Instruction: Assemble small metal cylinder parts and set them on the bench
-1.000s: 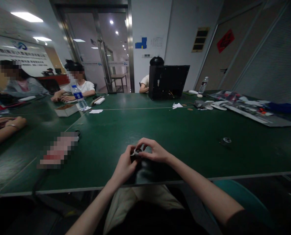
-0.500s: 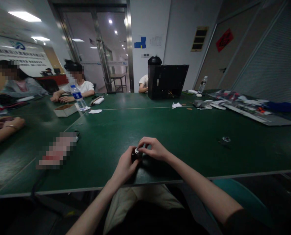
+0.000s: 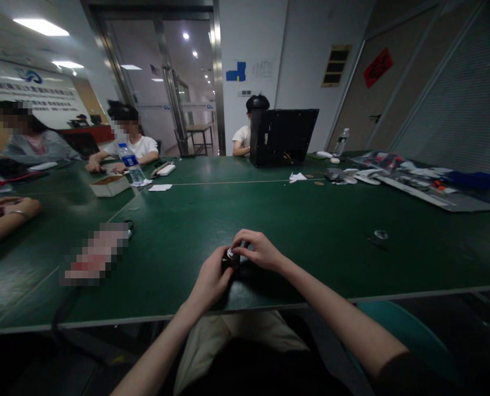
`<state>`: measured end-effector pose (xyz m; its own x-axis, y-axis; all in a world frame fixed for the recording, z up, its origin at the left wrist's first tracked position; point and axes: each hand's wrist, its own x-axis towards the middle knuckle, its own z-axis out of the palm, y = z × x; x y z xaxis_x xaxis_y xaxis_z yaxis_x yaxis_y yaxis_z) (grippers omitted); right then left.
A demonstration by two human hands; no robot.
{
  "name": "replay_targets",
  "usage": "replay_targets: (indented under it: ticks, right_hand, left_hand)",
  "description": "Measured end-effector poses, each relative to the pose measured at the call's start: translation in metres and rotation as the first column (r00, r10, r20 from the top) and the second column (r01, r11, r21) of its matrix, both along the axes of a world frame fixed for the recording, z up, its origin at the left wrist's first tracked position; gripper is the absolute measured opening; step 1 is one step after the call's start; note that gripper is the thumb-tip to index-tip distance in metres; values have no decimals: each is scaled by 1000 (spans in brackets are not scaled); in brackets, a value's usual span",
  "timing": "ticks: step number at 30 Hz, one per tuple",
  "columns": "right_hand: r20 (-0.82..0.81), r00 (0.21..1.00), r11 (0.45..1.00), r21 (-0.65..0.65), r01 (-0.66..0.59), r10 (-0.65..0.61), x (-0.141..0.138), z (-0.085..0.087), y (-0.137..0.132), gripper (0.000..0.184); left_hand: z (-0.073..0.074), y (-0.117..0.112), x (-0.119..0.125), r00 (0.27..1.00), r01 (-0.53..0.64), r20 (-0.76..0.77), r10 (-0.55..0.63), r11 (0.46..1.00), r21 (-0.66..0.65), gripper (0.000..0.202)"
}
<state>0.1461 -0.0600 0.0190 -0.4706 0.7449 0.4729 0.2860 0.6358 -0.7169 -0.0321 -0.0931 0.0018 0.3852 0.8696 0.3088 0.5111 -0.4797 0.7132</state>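
Note:
A small dark round object [image 3: 234, 261] with a silver-white top stands upright just above the table, near its front edge. Its kind is too small and dim to make out. My left hand [image 3: 212, 276] is wrapped round its dark side, thumb in front. From the right, the thumb and fingertips of my right hand [image 3: 258, 250] pinch at the silver-white top. The fingers partly hide the object. Farther right, a small round silvery piece [image 3: 380, 236] with a thin dark bit beside it lies on the table.
On the green table [image 3: 310, 220] are a blurred-out flat item [image 3: 98, 250], an open box [image 3: 110, 186], a water bottle [image 3: 132, 166], a black case [image 3: 284, 137] and a cluttered board [image 3: 434, 190]. Several people sit around; a co-worker's hands [image 3: 20, 206] rest at the left.
My hands stay almost in place around the small object; the right fingers shift very slightly at its top. Across the table, a co-worker's hands move a little.

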Motion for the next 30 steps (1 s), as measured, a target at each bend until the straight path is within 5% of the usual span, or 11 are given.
replay_targets:
  ticks: [30]
  right_hand:
    - [37,999,999,41,-31,30,1,-4,5,11]
  left_hand:
    - [-3,2,-1,1000,-17,-16,17,1000,-17,29]
